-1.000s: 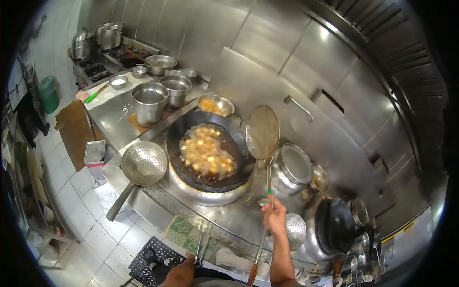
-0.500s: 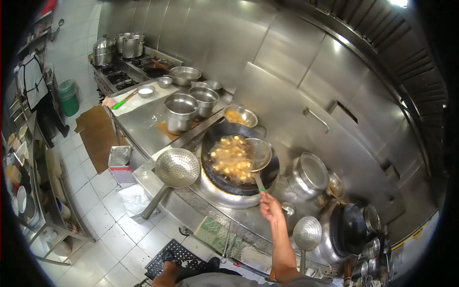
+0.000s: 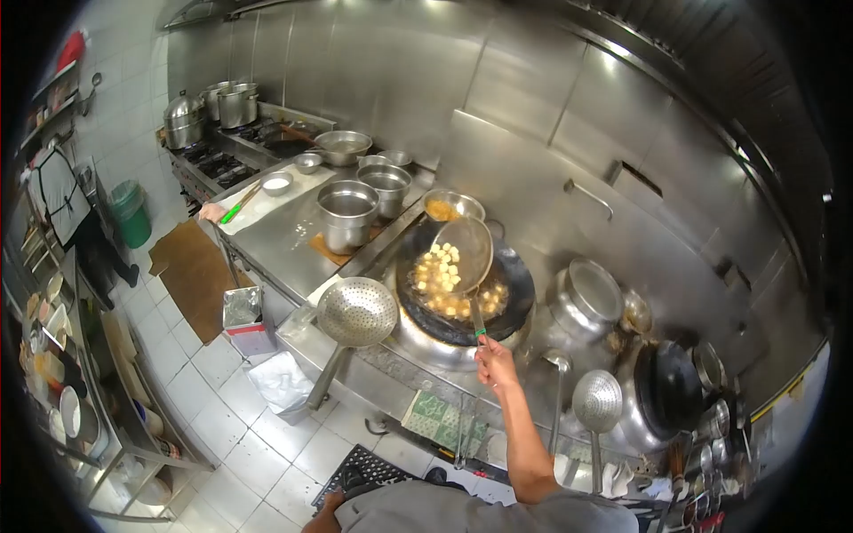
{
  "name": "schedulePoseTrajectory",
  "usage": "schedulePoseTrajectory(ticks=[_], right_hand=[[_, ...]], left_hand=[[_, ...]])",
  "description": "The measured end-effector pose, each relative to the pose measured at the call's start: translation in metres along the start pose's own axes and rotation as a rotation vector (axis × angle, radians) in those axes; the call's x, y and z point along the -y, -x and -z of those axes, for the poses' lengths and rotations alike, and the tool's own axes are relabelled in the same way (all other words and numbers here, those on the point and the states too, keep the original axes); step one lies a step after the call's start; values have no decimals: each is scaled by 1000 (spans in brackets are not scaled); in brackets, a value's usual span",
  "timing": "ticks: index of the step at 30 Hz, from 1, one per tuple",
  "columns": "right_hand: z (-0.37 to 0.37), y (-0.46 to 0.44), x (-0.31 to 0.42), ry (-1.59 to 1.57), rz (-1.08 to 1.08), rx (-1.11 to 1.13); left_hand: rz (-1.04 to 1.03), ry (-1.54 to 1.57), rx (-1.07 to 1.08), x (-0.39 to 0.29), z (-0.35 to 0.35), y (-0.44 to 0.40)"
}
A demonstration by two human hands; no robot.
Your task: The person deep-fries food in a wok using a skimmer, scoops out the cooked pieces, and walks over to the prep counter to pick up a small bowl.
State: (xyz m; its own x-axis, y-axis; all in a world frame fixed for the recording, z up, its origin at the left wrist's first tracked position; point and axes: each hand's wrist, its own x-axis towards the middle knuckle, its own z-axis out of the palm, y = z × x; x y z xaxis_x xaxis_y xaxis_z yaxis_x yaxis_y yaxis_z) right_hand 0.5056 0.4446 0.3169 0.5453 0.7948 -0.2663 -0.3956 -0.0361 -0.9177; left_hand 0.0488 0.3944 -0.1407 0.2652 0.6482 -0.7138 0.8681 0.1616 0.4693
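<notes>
My right hand is wrapped round the handle of a wire mesh strainer. The strainer is over a dark wok, with pale cubes on its left part. More browned pieces bubble in the oil below. At the lower edge shows a small part of my left hand, its fingers not clearly visible. A large perforated ladle rests left of the wok, its handle towards me. Behind the wok is a metal bowl with orange-yellow bits.
Two metal pots stand on the left counter. On the right are a lidded-looking pot, a smaller perforated ladle and a black wok. Another person stands at far left. A green bin is on the floor.
The strainer went from above the wok's right side down into the oil, then up with pale cubes on it. My right hand moved left with it. The camera view shifted.
</notes>
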Motion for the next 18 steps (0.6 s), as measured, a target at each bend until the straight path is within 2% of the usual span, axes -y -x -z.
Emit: schedulePoseTrajectory(ticks=[2, 3, 5, 6, 7, 8, 9, 11, 12, 13, 14, 15, 16, 17, 18], right_hand=[[-11, 14, -1, 296, 104, -95], [-3, 8, -13, 283, 101, -111], [16, -9, -42, 594, 518, -113], [2, 11, -28, 561, 425, -154], [3, 15, -28, 554, 417, -165], [7, 18, -26, 575, 462, -181], [9, 19, -22, 597, 512, -197], [3, 29, 0, 594, 450, -239], [9, 26, 4, 661, 485, -312], [17, 23, 7, 731, 520, -383], [38, 8, 2, 799, 639, -386], [40, 12, 10, 803, 644, -391], [37, 18, 23, 744, 525, -439], [35, 24, 33, 685, 406, -485], [37, 27, 38, 581, 347, -480]], left_hand=[[-11, 70, -11, 7, 15, -6], [-136, -84, -20, 5, 29, -14], [-384, -386, -25, 7, 50, -20], [-494, -432, -62, 16, 56, -22], [-604, -475, -101, 21, 68, -31], [-685, -670, -121, 22, 77, -37], [-689, -678, -117, 28, 84, -39], [-691, -522, -79, 33, 103, -43], [-643, -890, -164, 33, 105, -47], [-654, -894, -162, 34, 109, -50], [-587, -892, -63, 34, 116, -50], [-518, -884, 32, 30, 121, -51], [-588, -1089, -57, 36, 120, -55], [-593, -1083, -59, 39, 122, -56], [-677, -1236, -40, 34, 129, -47]])
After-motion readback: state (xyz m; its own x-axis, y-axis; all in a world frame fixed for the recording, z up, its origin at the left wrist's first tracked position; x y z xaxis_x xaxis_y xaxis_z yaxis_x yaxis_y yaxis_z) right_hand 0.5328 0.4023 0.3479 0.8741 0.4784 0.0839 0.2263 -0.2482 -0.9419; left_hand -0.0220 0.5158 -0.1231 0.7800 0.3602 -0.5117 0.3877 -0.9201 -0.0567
